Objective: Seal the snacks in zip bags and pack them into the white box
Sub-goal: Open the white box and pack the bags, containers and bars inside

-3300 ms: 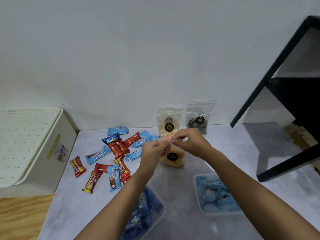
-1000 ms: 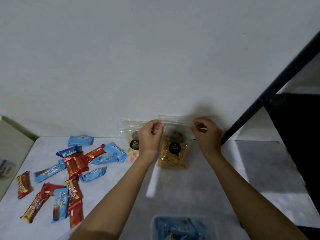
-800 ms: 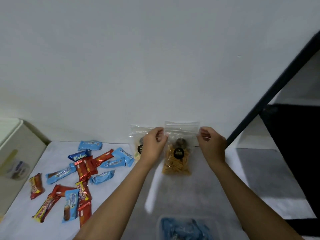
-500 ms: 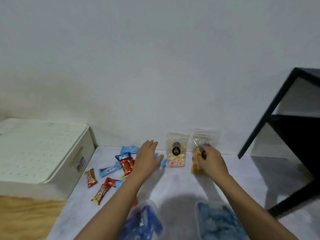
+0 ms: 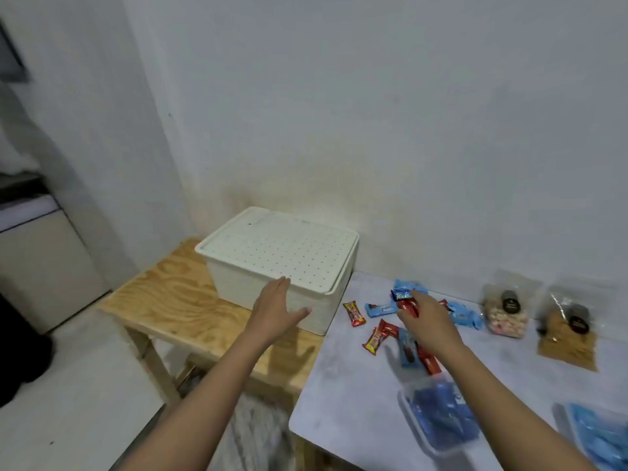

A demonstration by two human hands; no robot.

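The white box (image 5: 238,283) stands closed under its perforated lid (image 5: 278,253) on a wooden table. My left hand (image 5: 275,311) is open, its fingers spread against the box's front wall just below the lid's edge. My right hand (image 5: 424,317) hovers open over the scattered red and blue snack bars (image 5: 377,334), holding nothing. A zip bag of marshmallows (image 5: 506,311) stands by the wall at the right. Beside it a zip bag of orange sticks (image 5: 567,338) leans forward, with a darker bag partly hidden behind it.
The wooden table (image 5: 176,300) butts against the grey table (image 5: 339,396). Two clear tubs of blue-wrapped snacks sit near the front edge, one (image 5: 438,416) below my right arm and one (image 5: 601,436) at the far right. A gap and the floor lie to the left.
The view has swung left onto the white box. My left hand moved from the snack bars to the box's front. My right hand let go of the orange bag and moved left over the bars.
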